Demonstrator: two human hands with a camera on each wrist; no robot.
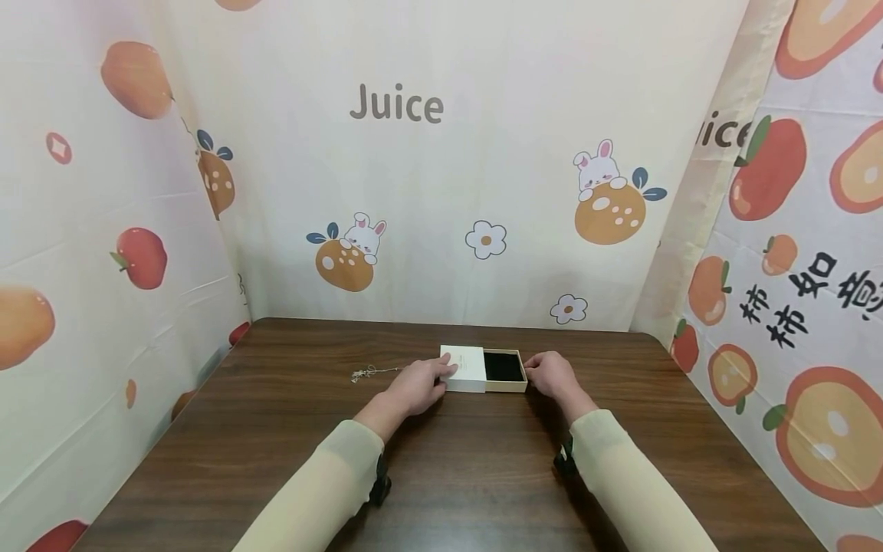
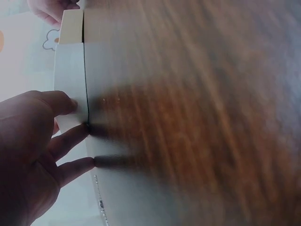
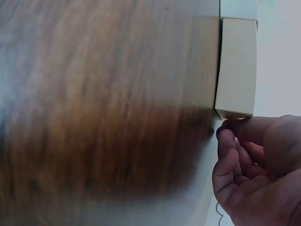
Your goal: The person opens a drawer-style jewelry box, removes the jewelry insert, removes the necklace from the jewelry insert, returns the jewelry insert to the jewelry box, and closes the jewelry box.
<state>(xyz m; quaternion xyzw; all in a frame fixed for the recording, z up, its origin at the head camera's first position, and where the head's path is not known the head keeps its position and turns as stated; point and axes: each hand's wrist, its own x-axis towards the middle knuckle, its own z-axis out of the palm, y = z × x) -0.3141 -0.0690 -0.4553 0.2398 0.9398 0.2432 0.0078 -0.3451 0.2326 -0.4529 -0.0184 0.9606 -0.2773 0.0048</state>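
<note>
A white slide-out box (image 1: 464, 369) lies on the table, its sleeve on the left. Out of the sleeve's right end juts a cream-edged drawer (image 1: 523, 387) with a black pad (image 1: 503, 366) inside. My left hand (image 1: 418, 385) holds the sleeve's left end, a fingertip over its top. My right hand (image 1: 552, 373) is at the drawer's outer end, thumb and curled forefinger pinched together against it; whatever is between those fingertips is hidden. Left of the box, a thin silver chain (image 1: 363, 373) lies part bunched, with one strand running toward my left hand.
The dark wooden table (image 1: 441, 475) reaches back to a printed curtain (image 1: 414, 176), with more printed cloth hanging on the left and right. A dark wrist strap (image 1: 380, 483) sits on my left sleeve, another (image 1: 566, 458) at my right.
</note>
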